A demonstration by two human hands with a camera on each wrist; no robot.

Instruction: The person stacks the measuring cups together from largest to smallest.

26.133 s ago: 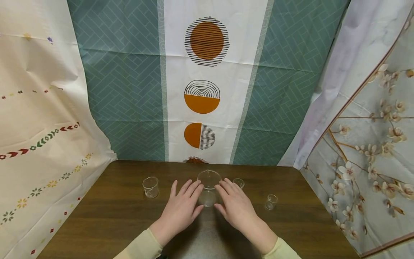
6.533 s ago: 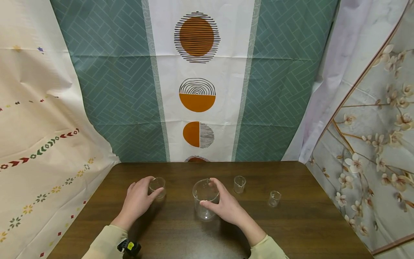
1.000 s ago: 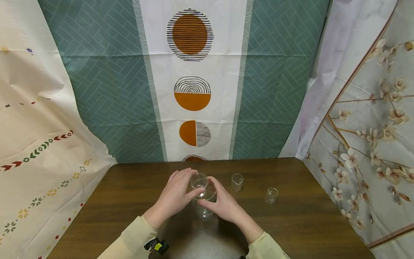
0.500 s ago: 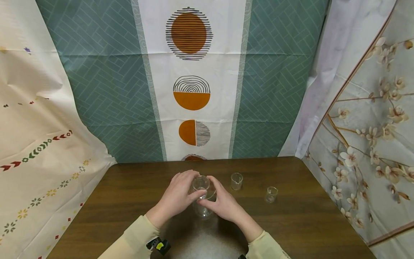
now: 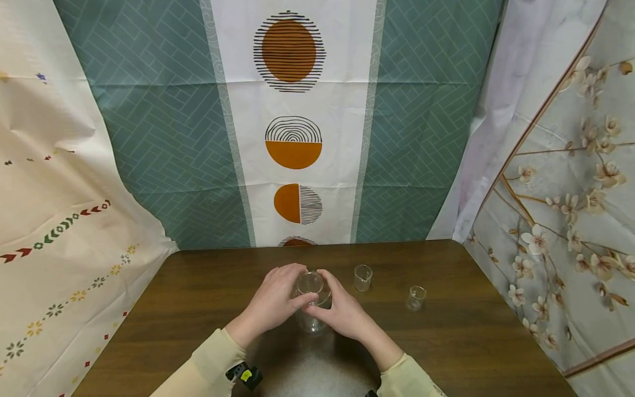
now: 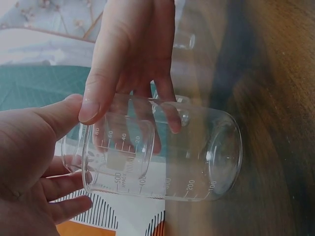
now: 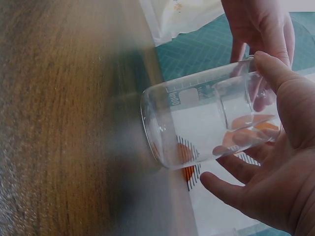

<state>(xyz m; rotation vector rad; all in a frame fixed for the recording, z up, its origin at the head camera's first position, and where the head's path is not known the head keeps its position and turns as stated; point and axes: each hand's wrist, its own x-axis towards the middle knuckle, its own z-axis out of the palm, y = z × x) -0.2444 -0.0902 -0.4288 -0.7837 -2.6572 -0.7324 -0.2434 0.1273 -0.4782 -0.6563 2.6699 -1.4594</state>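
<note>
A large glass beaker [image 5: 311, 325] with printed graduations stands upright on the table. Inside its upper part sits a smaller graduated beaker [image 6: 125, 142], whose rim rises above the large rim in the head view. My left hand [image 5: 275, 298] holds the smaller beaker near its top, thumb on the near side and fingers beyond. The right hand [image 5: 347, 314] grips the large beaker around its upper part, thumb close to the rim. In the right wrist view the small beaker's base [image 7: 224, 110] hangs well above the large one's bottom. Both glasses look to hold no liquid.
Two still smaller beakers stand to the right on the brown wooden table [image 5: 188, 309]: one beaker [image 5: 363, 278] behind the right hand, the other beaker [image 5: 416, 298] farther right. A patterned green and white curtain [image 5: 297, 165] hangs behind the table's back edge.
Earlier the small beaker stood on the table at the left. My left hand has brought it over the large beaker and, in the last second, lowered it into the opening.
</note>
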